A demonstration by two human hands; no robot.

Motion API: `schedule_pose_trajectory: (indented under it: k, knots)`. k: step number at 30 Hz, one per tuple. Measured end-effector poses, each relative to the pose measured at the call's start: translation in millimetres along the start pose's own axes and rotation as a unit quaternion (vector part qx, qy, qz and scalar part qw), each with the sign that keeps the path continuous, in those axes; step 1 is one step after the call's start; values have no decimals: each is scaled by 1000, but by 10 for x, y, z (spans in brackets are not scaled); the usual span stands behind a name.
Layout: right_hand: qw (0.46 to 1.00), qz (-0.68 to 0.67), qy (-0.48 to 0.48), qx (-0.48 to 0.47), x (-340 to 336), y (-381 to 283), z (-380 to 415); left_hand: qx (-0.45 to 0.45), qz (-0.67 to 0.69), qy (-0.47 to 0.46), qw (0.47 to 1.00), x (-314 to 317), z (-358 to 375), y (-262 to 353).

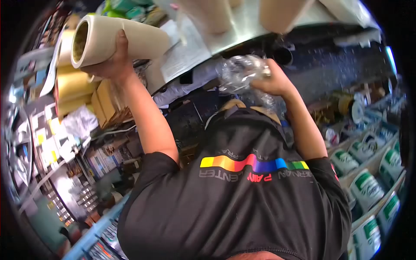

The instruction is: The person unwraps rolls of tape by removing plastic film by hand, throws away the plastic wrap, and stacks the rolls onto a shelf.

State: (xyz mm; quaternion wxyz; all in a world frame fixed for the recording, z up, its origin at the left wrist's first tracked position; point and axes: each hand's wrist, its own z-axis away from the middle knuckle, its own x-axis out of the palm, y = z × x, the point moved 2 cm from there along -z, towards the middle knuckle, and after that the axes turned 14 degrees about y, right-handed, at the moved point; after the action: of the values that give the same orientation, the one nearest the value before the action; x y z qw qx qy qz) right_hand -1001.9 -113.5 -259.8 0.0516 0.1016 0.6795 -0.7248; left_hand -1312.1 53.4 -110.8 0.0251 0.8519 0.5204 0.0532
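Note:
My left hand (113, 65) grips a thick cream-coloured roll (143, 41) from below, with a finger up over its side. The roll is held on its side, and its hollow brown core faces left. In my right hand (275, 80) is a bunch of crumpled clear plastic wrap (242, 73), partly blurred, with a loose end hanging below. Right of the roll, a sheet of printed paper (186, 54) lies on the counter (234, 37).
Two large pale cylinders (208, 17) stand on the counter. At left are yellow rolls (76, 89) and cardboard (106, 102). Shelves at lower right hold several white-and-green tubs (366, 186). A dark floor (333, 65) lies beyond my right hand.

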Motion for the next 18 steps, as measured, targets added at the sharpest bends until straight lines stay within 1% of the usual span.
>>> schedule_pose_trajectory:
  k: [1,2,3,4,5,6,7,8,9,10,11,12,13,14,15,16,17,18]
  knots:
    - [992,-54,64,95,-110,307,200,-61,94,-42,993,89,143,100]
    - [964,-51,182,186,-192,915,439,-139,134,-74,979,147,268,225]
    - [931,-58,276,230,-299,1486,710,-217,168,-97,957,203,397,353]
    - [942,-62,204,258,-549,2097,944,-303,142,-109,936,198,416,417]
    - [917,-42,271,288,-724,2294,1255,-345,112,-128,923,202,438,332]
    - [886,-71,335,313,-846,2636,1565,-384,81,-149,908,202,459,248]
    - [850,-100,395,334,-936,2985,1821,-356,67,-150,920,156,470,338]
    - [819,-129,427,361,-997,3180,2015,-328,52,-150,931,109,480,428]
    - [785,-159,457,387,-1055,3391,2196,-274,35,-126,953,-69,456,415]
    - [781,-88,471,401,-1109,3784,2396,-219,13,-100,970,-249,434,404]
    - [768,22,496,406,-1123,4065,2523,-153,74,-107,980,-307,430,483]
    - [753,12,498,430,-1102,4252,2584,-87,139,-119,979,-368,432,565]
    - [741,3,495,455,-1046,4400,2617,-11,295,-164,941,-506,495,1144]
    - [742,13,468,480,-981,4515,2560,-136,320,-257,902,-704,779,1147]
    - [743,21,442,503,-906,4640,2457,-105,361,-386,843,-740,932,1613]
    - [757,-2,441,483,-744,4904,2354,-76,387,-509,765,-789,1095,2076]
    - [770,-24,442,459,-580,5219,2216,-65,377,-628,678,-805,1432,2338]
    - [809,39,384,444,-475,5409,2011,-45,348,-734,581,-834,1770,2592]
